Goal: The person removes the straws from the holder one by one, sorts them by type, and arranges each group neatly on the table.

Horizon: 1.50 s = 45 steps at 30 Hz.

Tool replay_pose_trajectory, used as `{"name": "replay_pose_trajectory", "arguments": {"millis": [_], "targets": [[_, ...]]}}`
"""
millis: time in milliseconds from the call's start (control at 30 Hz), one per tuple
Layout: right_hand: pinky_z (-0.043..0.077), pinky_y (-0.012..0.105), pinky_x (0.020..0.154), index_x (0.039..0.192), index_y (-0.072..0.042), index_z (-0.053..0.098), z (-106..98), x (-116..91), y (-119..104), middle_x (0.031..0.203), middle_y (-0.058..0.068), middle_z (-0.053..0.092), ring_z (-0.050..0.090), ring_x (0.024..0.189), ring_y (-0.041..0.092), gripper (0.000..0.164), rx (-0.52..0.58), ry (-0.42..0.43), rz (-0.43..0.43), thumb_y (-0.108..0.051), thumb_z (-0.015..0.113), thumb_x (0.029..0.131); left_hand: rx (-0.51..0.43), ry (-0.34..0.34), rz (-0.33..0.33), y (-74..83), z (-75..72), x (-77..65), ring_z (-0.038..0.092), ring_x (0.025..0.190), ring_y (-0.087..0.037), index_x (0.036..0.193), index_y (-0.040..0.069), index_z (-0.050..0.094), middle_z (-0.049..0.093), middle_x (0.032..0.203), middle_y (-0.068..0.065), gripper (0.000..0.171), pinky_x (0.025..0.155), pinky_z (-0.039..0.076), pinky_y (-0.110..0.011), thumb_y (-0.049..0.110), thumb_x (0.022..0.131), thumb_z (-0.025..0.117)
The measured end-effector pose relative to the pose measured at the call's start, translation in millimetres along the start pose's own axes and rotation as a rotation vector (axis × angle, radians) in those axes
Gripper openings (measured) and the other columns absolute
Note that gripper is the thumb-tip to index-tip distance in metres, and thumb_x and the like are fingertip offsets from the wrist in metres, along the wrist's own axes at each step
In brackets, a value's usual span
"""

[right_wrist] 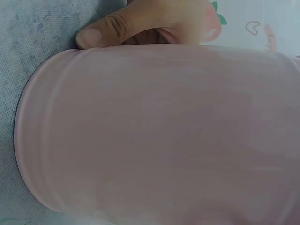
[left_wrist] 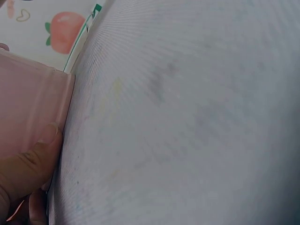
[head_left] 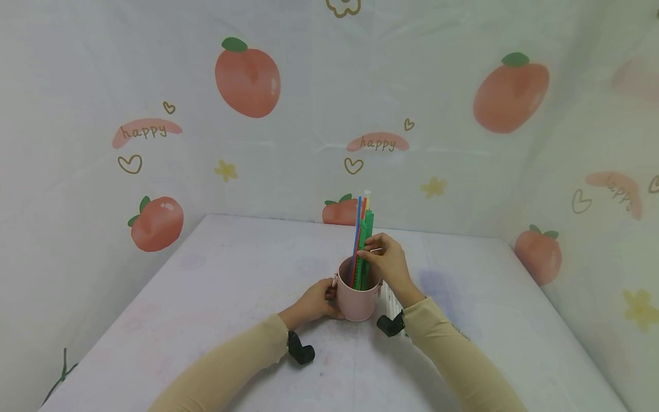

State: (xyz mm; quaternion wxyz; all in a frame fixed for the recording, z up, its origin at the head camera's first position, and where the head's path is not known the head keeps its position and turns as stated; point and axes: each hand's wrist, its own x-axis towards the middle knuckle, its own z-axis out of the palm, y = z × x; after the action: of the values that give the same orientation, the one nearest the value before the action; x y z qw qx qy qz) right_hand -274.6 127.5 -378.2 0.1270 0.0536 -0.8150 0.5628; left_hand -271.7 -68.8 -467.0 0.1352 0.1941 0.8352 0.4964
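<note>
A pink pail with small side lugs stands upright on the table. My left hand grips it from the left, the thumb low on its wall in the left wrist view and the fingers round its far side. Several long thin sticks, some blue and red and wider green ones, rise out of the pail, leaning slightly right. Above the rim, my right hand pinches the green sticks between thumb and fingers. Their lower ends are hidden inside the pail. In the right wrist view the pail's wall fills most of the picture.
A flat white object with a green edge lies on the table right of the pail, partly under my right wrist. White printed sheets hang behind and at both sides. A dark thin cord shows at the left front.
</note>
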Motion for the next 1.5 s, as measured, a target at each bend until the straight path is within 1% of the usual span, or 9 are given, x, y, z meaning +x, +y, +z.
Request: {"name": "replay_pose_trajectory", "arguments": {"millis": [300,433,600,833,967,1067,1233,1333,1500], "targets": [[0.053,0.018,0.075,0.107,0.000,0.062,-5,-4,-2,0.096,0.015,0.066,0.065,0.082,0.016,0.029,0.067,-0.020,-0.012,-0.009,0.076,0.083,-0.001,0.000,-0.018,-1.3,0.6,0.6,0.055,0.122,-0.034,0.136,-0.003,0.046,0.057,0.129,-0.018,0.080,0.106,0.047,-0.045,0.003,0.068,0.086],[0.054,0.016,0.072,0.107,0.002,0.062,-8,-5,-2,0.096,0.015,0.066,0.065,0.078,0.011,0.028,0.107,-0.032,-0.022,-0.006,0.075,0.083,-0.003,0.000,-0.020,-1.0,0.5,0.8,0.055,0.122,-0.034,0.136,-0.003,0.046,0.057,0.129,-0.017,0.079,0.105,0.047,-0.045,0.003,0.068,0.086],[0.057,0.019,0.070,0.111,0.005,0.059,-12,-5,-4,0.094,0.010,0.062,0.065,0.073,0.006,0.030,0.183,-0.049,-0.016,-0.002,0.072,0.085,0.004,0.003,-0.013,-1.4,0.5,1.3,0.055,0.121,-0.034,0.135,-0.003,0.047,0.057,0.129,-0.017,0.078,0.105,0.047,-0.045,0.003,0.067,0.086],[0.062,0.030,0.071,0.119,0.003,0.054,-16,-3,-7,0.095,0.006,0.058,0.066,0.077,0.006,0.036,0.263,-0.054,0.039,0.000,0.070,0.086,0.014,0.001,-0.016,-2.0,0.5,1.4,0.055,0.121,-0.034,0.134,-0.003,0.048,0.056,0.130,-0.018,0.078,0.105,0.047,-0.045,0.003,0.067,0.087],[0.063,0.035,0.073,0.124,0.002,0.053,-18,-2,-8,0.095,0.007,0.057,0.066,0.077,0.007,0.041,0.299,-0.043,0.033,0.002,0.069,0.086,0.016,-0.001,-0.009,-1.7,0.4,1.0,0.054,0.122,-0.035,0.134,-0.002,0.048,0.055,0.131,-0.018,0.076,0.106,0.047,-0.045,0.003,0.067,0.086],[0.063,0.037,0.073,0.126,0.001,0.053,-21,0,-10,0.098,0.009,0.057,0.067,0.078,0.008,0.043,0.313,-0.033,0.021,0.002,0.068,0.086,0.014,-0.002,-0.006,-1.7,0.5,1.3,0.055,0.122,-0.035,0.134,-0.002,0.048,0.055,0.131,-0.018,0.076,0.105,0.047,-0.044,0.002,0.068,0.086],[0.062,0.034,0.074,0.130,0.000,0.051,-26,2,-11,0.108,0.013,0.056,0.066,0.081,0.006,0.045,0.330,-0.015,0.012,0.001,0.067,0.088,0.015,-0.002,-0.010,-1.5,0.9,1.2,0.055,0.121,-0.034,0.135,-0.003,0.047,0.056,0.130,-0.018,0.078,0.105,0.048,-0.044,0.002,0.068,0.086],[0.062,0.031,0.074,0.132,0.000,0.050,-29,2,-11,0.109,0.011,0.056,0.066,0.081,0.005,0.047,0.342,-0.001,0.001,0.001,0.066,0.088,0.019,0.000,-0.012,-1.1,0.9,0.7,0.055,0.121,-0.034,0.135,-0.004,0.046,0.056,0.130,-0.018,0.079,0.105,0.048,-0.044,0.002,0.067,0.086],[0.062,0.029,0.072,0.133,-0.001,0.049,-34,4,-12,0.102,0.003,0.058,0.067,0.079,0.005,0.049,0.365,0.035,-0.017,0.002,0.066,0.088,0.017,0.000,-0.008,-1.5,0.5,0.8,0.055,0.122,-0.035,0.133,-0.003,0.048,0.055,0.131,-0.018,0.077,0.105,0.048,-0.044,0.002,0.067,0.086]]}}
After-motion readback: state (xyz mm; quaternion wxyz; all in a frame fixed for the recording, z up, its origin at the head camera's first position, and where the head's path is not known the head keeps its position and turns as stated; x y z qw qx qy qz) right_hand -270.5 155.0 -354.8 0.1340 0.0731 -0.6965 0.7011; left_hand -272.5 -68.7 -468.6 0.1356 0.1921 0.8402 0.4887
